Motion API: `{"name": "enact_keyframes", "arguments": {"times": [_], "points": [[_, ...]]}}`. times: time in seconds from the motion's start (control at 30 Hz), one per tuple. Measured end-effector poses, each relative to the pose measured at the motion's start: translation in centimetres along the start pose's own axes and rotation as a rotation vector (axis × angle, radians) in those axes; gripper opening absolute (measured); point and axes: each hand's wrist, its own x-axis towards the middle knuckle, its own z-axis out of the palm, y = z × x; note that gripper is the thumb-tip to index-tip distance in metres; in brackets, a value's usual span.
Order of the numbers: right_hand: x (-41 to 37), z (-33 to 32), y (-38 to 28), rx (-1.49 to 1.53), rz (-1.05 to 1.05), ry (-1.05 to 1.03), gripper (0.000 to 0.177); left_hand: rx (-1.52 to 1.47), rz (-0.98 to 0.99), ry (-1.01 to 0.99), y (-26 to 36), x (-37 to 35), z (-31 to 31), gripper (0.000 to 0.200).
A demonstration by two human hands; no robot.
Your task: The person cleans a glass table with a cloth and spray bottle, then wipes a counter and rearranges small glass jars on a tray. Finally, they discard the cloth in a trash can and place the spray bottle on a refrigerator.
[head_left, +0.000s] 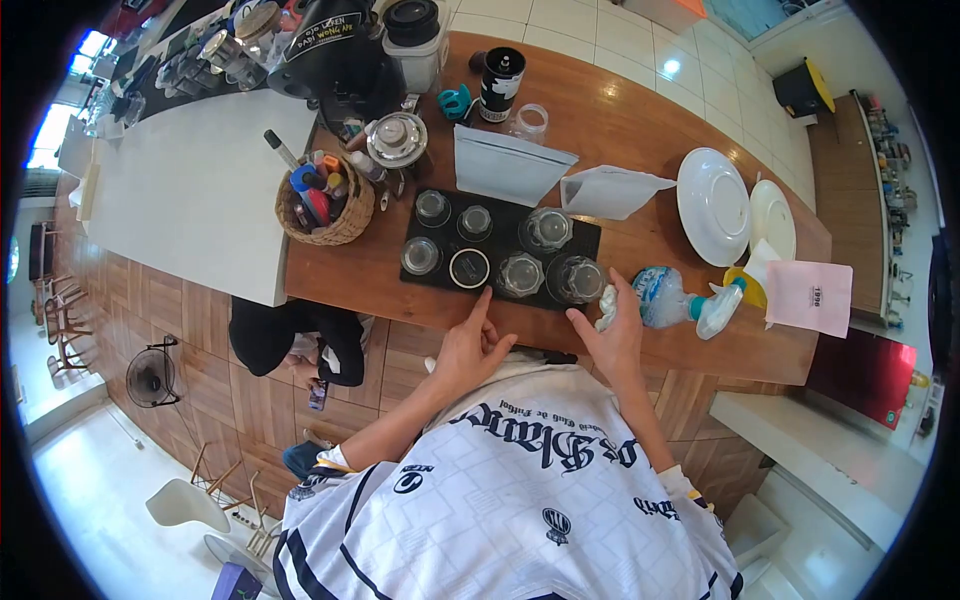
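A black mat (500, 238) on the wooden counter bears several upturned clear glasses, among them a large one (577, 279) at its front right corner. One round item with a dark top and pale rim (469, 268) sits at the mat's front edge. My left hand (472, 348) is just in front of it, index finger stretched toward it, other fingers partly curled, holding nothing visible. Beside the large glass is my right hand (612, 330), thumb and index finger apart, with a crumpled white cloth (606, 307) between them. A spray bottle (662, 297) lies right of that hand.
Behind the mat stand two pale pouches (512, 165), a black can (501, 84) and a glass jar (397, 140). A wicker basket (327, 205) of pens is at the left. Plates (713, 206) and a pink card (809, 297) are right. A person (300, 335) sits beyond the counter's edge.
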Motion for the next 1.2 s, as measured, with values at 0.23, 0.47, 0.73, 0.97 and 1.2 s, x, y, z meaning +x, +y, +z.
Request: {"name": "enact_keyframes", "arguments": {"times": [0.23, 0.47, 0.73, 0.97, 1.2], "points": [[0.7, 2.3, 1.7, 0.132, 0.047, -0.016, 0.076, -0.027, 0.021, 0.052, -0.8, 1.9, 1.5, 0.084], [1.1, 3.2, 3.3, 0.305, 0.046, 0.016, 0.074, -0.11, 0.024, 0.069, -1.0, 2.1, 2.8, 0.088], [1.1, 3.0, 4.1, 0.273, 0.049, -0.008, 0.075, -0.118, 0.021, 0.082, -1.1, 1.6, 3.2, 0.08], [1.5, 1.6, 1.4, 0.205, 0.03, -0.01, 0.074, 0.418, 0.449, 0.288, 4.9, 1.5, -0.6, 0.061], [1.7, 1.9, 2.5, 0.231, -0.066, 0.012, 0.072, 0.697, 0.43, 0.241, 5.9, 5.4, -0.6, 0.062]]}}
